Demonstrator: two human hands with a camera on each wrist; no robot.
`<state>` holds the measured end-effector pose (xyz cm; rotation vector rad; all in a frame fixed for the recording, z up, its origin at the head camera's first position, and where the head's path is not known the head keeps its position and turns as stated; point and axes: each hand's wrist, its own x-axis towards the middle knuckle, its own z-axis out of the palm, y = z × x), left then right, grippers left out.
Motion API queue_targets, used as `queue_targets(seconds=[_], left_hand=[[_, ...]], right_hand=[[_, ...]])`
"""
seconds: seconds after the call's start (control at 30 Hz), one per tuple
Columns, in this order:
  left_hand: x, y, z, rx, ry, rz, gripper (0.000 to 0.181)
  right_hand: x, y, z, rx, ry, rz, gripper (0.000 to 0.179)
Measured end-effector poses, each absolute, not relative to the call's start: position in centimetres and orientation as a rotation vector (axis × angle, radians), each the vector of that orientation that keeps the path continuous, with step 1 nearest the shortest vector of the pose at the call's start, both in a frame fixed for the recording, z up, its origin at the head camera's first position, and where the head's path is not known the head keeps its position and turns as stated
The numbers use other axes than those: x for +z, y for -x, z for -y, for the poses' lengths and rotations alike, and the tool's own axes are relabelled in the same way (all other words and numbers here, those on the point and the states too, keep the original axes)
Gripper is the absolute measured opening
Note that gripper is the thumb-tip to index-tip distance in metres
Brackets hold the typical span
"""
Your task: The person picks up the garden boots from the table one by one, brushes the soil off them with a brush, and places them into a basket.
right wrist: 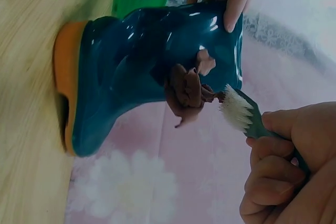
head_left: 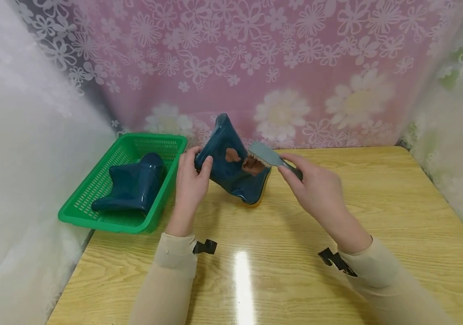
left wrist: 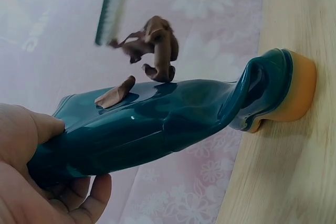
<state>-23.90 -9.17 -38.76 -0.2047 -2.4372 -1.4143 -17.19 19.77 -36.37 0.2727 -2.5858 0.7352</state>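
Yellow wood-grain tabletop [head_left: 288, 271]: left hand [head_left: 190, 180] grips glossy dark-teal rubber boot [head_left: 219, 169] by its shaft, tilted, sole down. Right hand [head_left: 318, 187] grasps grey-green, white-bristled brush [head_left: 265, 153], bristles touching larger brown lump [right wrist: 185, 90] (one of two) on the shaft.

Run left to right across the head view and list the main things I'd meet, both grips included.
Green basket, left grip, upright-tilted blue boot, brush, right grip.
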Motion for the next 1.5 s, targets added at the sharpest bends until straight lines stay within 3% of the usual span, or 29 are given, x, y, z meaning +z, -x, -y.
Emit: queue_targets(seconds=[0.57, 1.5], left_hand=[[-38.4, 23.4, 8.3, -1.403, 0.258, 2.398, 0.042], [-38.3, 23.5, 8.2, -1.352, 0.278, 2.425, 0.038]], right_hand=[[-36.8, 19.3, -15.2, 0.543, -0.406, 2.522, 0.040], [-33.8, 16.2, -18.7, 0.347, -0.265, 2.740, 0.038]])
